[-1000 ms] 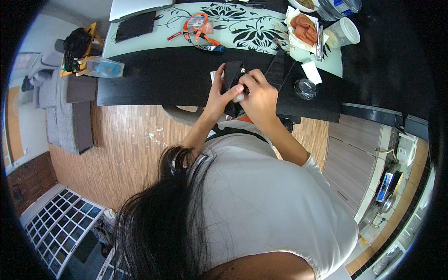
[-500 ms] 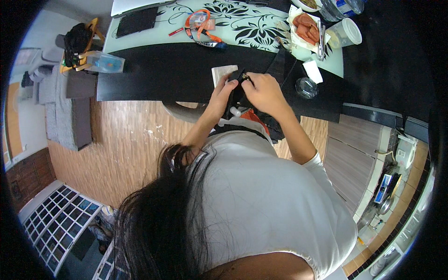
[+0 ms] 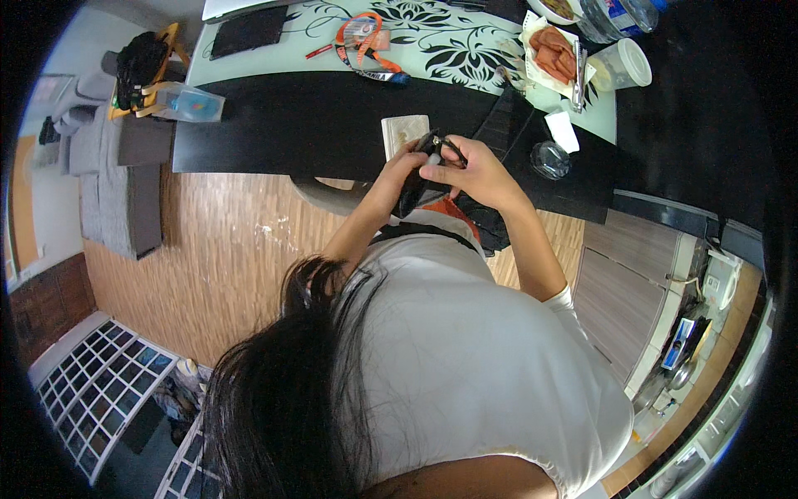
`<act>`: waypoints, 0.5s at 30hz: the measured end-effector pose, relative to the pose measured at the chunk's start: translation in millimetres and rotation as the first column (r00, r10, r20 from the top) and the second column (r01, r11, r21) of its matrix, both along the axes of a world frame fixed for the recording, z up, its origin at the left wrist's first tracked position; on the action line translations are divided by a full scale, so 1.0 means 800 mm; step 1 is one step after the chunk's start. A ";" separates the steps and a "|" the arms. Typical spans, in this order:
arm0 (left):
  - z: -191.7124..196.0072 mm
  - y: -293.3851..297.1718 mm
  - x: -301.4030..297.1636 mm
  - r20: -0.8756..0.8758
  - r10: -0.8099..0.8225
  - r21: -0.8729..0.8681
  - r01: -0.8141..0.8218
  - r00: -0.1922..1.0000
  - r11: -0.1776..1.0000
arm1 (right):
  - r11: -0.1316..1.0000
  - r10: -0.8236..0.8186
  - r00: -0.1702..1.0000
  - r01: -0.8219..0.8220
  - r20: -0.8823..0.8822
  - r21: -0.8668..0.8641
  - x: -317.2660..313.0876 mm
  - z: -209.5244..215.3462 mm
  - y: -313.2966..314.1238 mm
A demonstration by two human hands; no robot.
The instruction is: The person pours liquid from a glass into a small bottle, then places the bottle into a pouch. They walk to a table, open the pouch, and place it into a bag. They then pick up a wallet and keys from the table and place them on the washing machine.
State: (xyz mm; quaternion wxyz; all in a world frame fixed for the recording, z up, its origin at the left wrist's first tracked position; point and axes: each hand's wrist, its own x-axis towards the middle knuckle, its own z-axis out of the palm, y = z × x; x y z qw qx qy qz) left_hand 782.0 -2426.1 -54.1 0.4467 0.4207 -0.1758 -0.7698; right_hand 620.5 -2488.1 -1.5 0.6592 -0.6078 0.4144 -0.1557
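Note:
A small black pouch is held upright at the table's front edge, with my left hand closed around its left side. Over its upper end, my right hand has thumb and fingers bent together, holding a black strap or flap at the pouch's mouth. A pale tip of something small shows beside the right thumb; its kind is too small to tell. Behind the pouch a pale square booklet or folded cloth lies on the black table. Its near corner is hidden by my left hand.
A round glass ashtray-like dish and a white paper piece lie to the right. Farther back are a plate of reddish slices, a clear tub, a large bottle, an orange lanyard and a black tablet-like slab.
The white cylindrical piece hanging below my hands is no longer seen there; a pale tip shows at the right thumb. My right hand has turned, its thumb now across the pouch.

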 end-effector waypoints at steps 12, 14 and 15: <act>0.004 -0.005 0.007 -0.253 0.173 0.082 -0.156 0.952 0.984 | 0.929 -0.307 0.946 0.322 0.106 -0.181 0.014 -0.023 0.002; -0.004 -0.002 0.008 -0.118 0.204 0.112 -0.191 0.972 0.975 | 0.733 -0.318 0.930 0.119 -0.183 -0.670 0.017 -0.021 0.006; -0.008 -0.001 0.010 -0.083 0.240 0.090 -0.233 0.967 0.968 | 0.618 -0.347 0.881 -0.042 -0.320 -0.785 0.019 -0.021 0.009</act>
